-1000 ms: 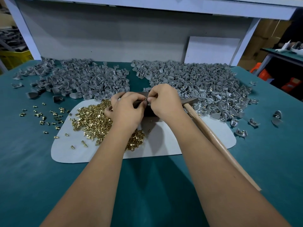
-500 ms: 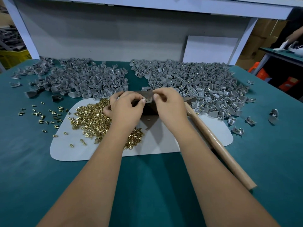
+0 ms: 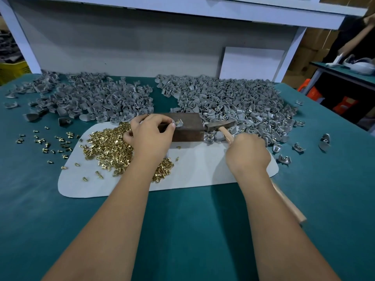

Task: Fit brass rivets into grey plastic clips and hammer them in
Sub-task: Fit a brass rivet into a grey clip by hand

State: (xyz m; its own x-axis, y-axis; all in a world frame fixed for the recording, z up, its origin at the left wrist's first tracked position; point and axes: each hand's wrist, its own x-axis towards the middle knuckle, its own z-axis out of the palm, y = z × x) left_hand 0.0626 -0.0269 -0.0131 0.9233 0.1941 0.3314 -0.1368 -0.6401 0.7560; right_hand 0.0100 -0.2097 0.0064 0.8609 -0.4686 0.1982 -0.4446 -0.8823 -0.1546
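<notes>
My left hand pinches a grey plastic clip with a brass rivet standing in it, held on top of a dark rusty metal block. My right hand is wrapped around the wooden handle of a hammer, whose steel head lies on the mat just right of the block. A heap of brass rivets lies under and left of my left hand.
A pale mat covers the middle of the teal table. Two big heaps of grey clips lie behind, a left heap and a right heap. Loose rivets scatter at left, stray clips at right. Another person's arm shows far right.
My right hand left the clip on the block and moved right to take the hammer handle. My left hand stays on the clip.
</notes>
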